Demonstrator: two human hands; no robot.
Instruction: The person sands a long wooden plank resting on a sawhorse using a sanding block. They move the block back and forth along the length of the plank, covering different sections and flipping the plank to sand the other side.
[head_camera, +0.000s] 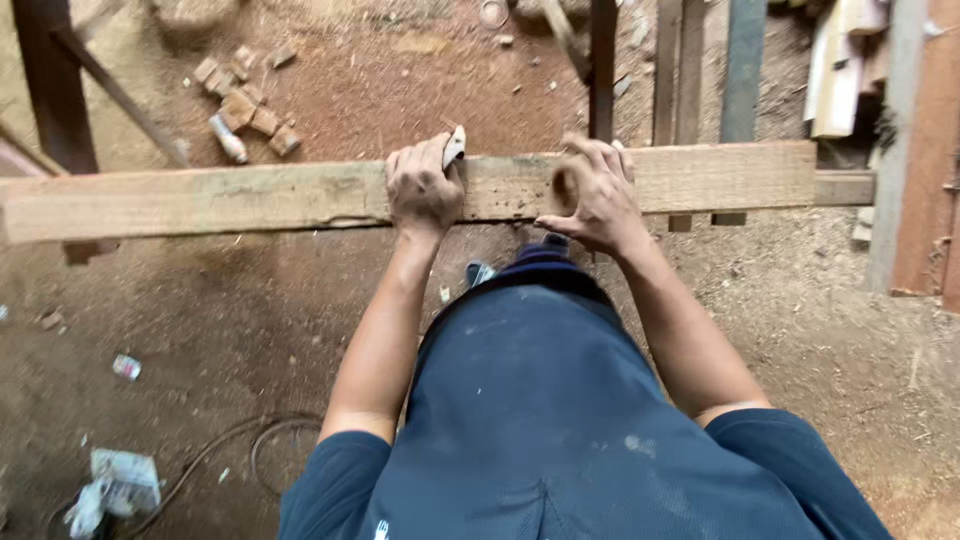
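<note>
A long rough wooden plank (250, 195) is seen lying horizontally across the view, raised above the dirt floor (250, 310). The left hand (423, 186) is laid over the plank's near edge, fingers curled down on its top face. A small pale object (455, 146), possibly a folded piece of sandpaper, is pinched between that hand's fingers and the plank's far edge; its kind cannot be told with certainty. The right hand (593, 195) is placed on the plank just beside the left, fingers half bent and spread. Its grip is blurred, so whether anything is enclosed cannot be told. Both hands are positioned near the plank's middle.

Small wood offcuts (245, 105) are scattered on the floor beyond the plank. A dark cable (270, 440) is looped on the floor at lower left, near crumpled pale litter (120, 485). Upright timber posts (690, 65) are visible behind the plank.
</note>
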